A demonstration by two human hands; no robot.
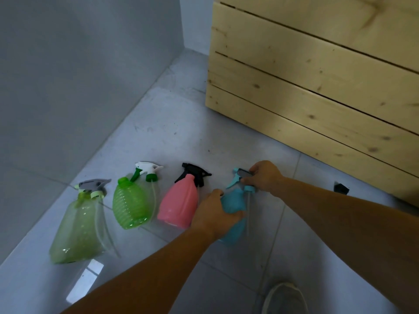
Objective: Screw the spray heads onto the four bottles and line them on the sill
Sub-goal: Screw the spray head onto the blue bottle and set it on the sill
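**Head view.** Four plastic spray bottles lie on their sides in a row on the grey tiled floor (181,123), across the lower middle of the frame, necks toward the top.

- **Item 1, far left:** pale green bottle (77,225). A grey-and-pale-green spray head (94,186) lies at its neck, with the dip tube running outside the body.
- **Item 2:** bright green ribbed bottle (130,206). A white-and-green spray head (147,169) lies just beside its neck, tube outside the body.
- **Item 3:** pink bottle (179,206). A black spray head (195,174) is at its neck; whether it is seated cannot be told.
- **Item 4, right end of the row:** teal bottle (233,205). The left hand (215,215) is on its body, fingers curled round it. The teal spray head (237,176) is at the neck, tube outside the body. The right hand (265,175) holds this head, fingers closed on its top.
- **Surroundings:**
  - A pale plank crate (317,87) fills the upper right.
  - A grey wall (79,64) fills the upper left.
  - A small black object (341,188) lies on the floor at the crate's foot, right of centre.
  - A light shoe (283,298) is at the bottom edge.
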